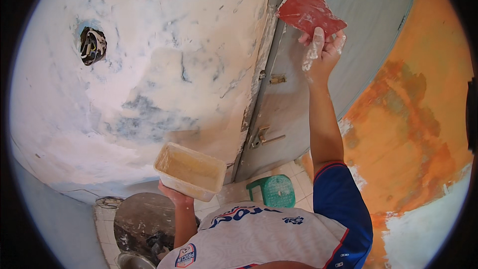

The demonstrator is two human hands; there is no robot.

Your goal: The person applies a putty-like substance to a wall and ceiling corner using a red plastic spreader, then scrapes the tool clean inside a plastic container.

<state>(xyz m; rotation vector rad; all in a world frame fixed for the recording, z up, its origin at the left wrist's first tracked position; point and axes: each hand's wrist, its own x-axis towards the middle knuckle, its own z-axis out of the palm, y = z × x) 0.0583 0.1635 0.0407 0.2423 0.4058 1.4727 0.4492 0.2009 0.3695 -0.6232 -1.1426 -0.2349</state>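
Observation:
Raised at the upper right, my right hand (323,52) grips a red flat putty spreader (311,7), thumb on its near face. White putty smears the spreader's face and edges as well as my thumb and fingers. The spreader is in front of the grey door and its frame; whether it touches them I cannot tell. Lower down, my left hand (175,194) supports a cream rectangular plastic tub (185,185) from below and the side. The tub tilts, its inside coated with pale residue. Behind it is a whitish, patchily plastered wall (209,35) with grey-blue marks.
The grey door (358,5) has a lever handle (266,137) and a brass latch (279,78). Wires fill a round wall hole (92,46). On the tiled floor stand a green stool (279,192) and a dark round surface (139,214). A peeling orange wall (423,109) is at right.

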